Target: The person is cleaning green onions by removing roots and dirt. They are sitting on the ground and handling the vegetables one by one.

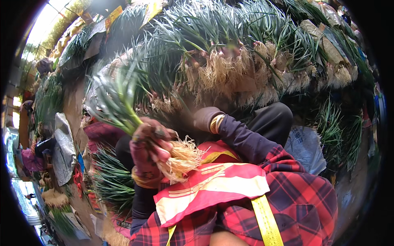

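My left hand [146, 147], in a soiled dark red glove, grips a small bunch of spring onions. Reddish bulbs [161, 151] and pale stringy roots [184, 155] of this bunch point right, towards my chest, while its green leaves [118, 101] fan up and left, partly blurred. My right hand [207, 119] wears a brownish glove and reaches to the near edge of the big spring onion heap [221, 27]. Its fingers are blurred and dark, so whether they hold anything is unclear. Roots [223, 69] on the heap face me.
More spring onions [114, 178] lie beside me at the left, and others [331, 123] at the right. A white woven sack [306, 147] is by my right knee [274, 120]. Another pale sack [64, 149] stands at the left, near a person in a purple garment [32, 160].
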Motion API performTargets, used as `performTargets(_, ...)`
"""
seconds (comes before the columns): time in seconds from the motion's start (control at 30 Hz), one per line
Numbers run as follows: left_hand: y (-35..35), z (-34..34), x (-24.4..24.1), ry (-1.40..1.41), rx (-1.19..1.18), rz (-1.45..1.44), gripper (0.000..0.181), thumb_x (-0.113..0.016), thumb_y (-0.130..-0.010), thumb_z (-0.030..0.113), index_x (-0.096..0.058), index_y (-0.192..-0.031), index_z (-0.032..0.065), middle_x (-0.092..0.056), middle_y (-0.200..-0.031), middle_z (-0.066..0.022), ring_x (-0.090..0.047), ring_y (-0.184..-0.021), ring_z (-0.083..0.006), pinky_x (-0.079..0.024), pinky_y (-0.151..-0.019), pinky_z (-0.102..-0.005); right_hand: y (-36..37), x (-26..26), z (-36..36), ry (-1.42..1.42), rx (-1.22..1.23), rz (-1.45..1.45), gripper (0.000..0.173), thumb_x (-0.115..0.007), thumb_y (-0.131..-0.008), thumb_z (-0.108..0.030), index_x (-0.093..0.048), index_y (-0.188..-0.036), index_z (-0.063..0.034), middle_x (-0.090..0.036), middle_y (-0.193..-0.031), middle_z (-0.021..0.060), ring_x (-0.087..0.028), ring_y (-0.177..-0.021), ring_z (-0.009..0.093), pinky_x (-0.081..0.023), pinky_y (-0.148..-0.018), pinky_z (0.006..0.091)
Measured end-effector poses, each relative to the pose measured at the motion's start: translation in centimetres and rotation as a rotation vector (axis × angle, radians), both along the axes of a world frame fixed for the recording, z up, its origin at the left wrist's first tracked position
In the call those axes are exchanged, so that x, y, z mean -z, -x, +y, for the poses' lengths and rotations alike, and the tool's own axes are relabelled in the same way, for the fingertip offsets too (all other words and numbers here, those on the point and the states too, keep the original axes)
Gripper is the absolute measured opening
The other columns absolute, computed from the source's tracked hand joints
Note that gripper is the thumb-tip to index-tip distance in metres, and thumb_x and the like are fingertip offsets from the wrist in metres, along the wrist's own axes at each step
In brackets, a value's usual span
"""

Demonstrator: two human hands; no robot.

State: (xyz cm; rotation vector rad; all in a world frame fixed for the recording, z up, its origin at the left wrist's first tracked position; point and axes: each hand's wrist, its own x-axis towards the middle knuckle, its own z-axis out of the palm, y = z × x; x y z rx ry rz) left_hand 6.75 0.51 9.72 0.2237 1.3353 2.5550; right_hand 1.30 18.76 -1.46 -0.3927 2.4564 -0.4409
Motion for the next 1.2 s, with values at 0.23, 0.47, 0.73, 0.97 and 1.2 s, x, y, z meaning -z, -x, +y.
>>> performTargets(0.23, 7.6, -1.8, 2.5, -0.329, 0.248, -0.149, 0.026, -0.047, -0.082, 0.024, -0.047, -0.093, 0.0003, -0.050, -0.072, -0.0015, -0.050, -0.065, -0.0132, -0.046, -0.051, -0.0271, 3.8, -6.9, 2.2, 0.317, 0.533, 0.532, 0.035, -0.051, -0.077, -0.035, -0.053, -0.102, -0.0099, -0.059, -0.074, 0.0159, -0.058, -0.072, 0.031, -0.045, -0.066, 0.0382)
performTargets(0.47, 7.7, 1.2, 10.6, -0.879, 0.470, -0.398, 0.025, -0.040, -0.087, 0.029, -0.052, -0.101, 0.0120, -0.045, -0.066, -0.0003, -0.044, -0.062, -0.0167, -0.041, -0.062, -0.0370, 14.4, 0.5, 7.3, -0.199, -0.133, 0.668, 0.018, -0.048, -0.077, -0.014, -0.062, -0.087, -0.0069, -0.060, -0.080, 0.0118, -0.058, -0.076, 0.024, -0.047, -0.067, 0.0324)
performTargets(0.73, 7.4, 0.7, 12.4, -0.836, 0.413, -0.438, 0.021, -0.049, -0.082, 0.032, -0.059, -0.089, 0.0145, -0.049, -0.069, 0.0014, -0.042, -0.066, -0.0155, -0.039, -0.059, -0.0343, 9.9, -5.6, 3.3, -0.015, 0.167, 0.521, 0.025, -0.043, -0.083, -0.026, -0.057, -0.088, -0.0059, -0.057, -0.068, 0.0100, -0.057, -0.073, 0.027, -0.045, -0.066, 0.0342)
performTargets(0.97, 7.9, 0.5, 14.0, -0.719, 0.213, -0.442, 0.020, -0.046, -0.084, 0.030, -0.055, -0.085, 0.0125, -0.050, -0.065, 0.0002, -0.044, -0.058, -0.0164, -0.041, -0.052, -0.0379, 11.7, -2.8, -0.5, -0.331, 0.504, 0.080, 0.039, -0.040, -0.081, -0.035, -0.058, -0.098, -0.0052, -0.056, -0.101, 0.0137, -0.053, -0.096, 0.030, -0.042, -0.079, 0.0388)
performTargets(1.2, 7.3, -0.6, 13.8, -0.821, 0.213, -0.423, 0.017, -0.047, -0.083, 0.027, -0.056, -0.087, 0.0133, -0.050, -0.065, -0.0005, -0.045, -0.062, -0.0166, -0.040, -0.060, -0.0350, 9.6, -1.3, 3.7, 0.693, 0.493, 0.226, 0.027, -0.057, -0.076, -0.027, -0.057, -0.073, -0.0003, -0.053, -0.059, 0.0099, -0.050, -0.053, 0.017, -0.040, -0.051, 0.0304)
